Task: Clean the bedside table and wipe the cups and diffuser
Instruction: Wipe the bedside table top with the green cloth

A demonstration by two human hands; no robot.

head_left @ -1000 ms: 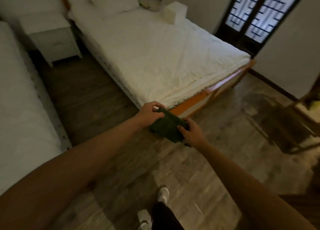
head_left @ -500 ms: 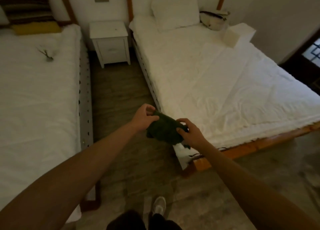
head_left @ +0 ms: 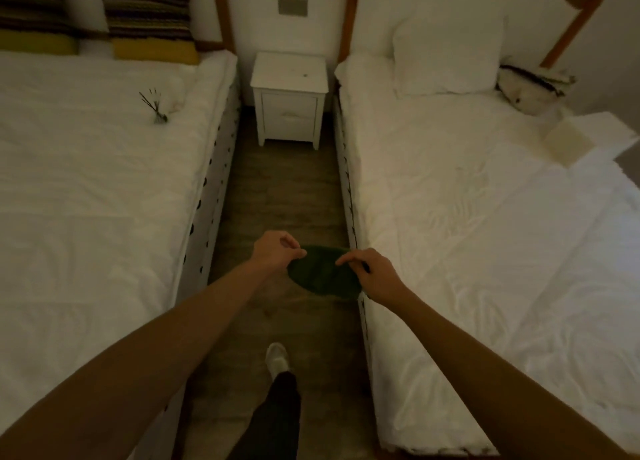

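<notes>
We held the dark green cloth (head_left: pixel 323 275) stretched between our left hand (head_left: pixel 275 253) and right hand (head_left: pixel 372 272), each pinching one edge, above the wooden floor (head_left: pixel 284 200) between two beds, well short of the white bedside table (head_left: pixel 289 96).

Bare forearms, a dark trouser leg (head_left: pixel 277 414) and a white shoe (head_left: pixel 276 357).
</notes>
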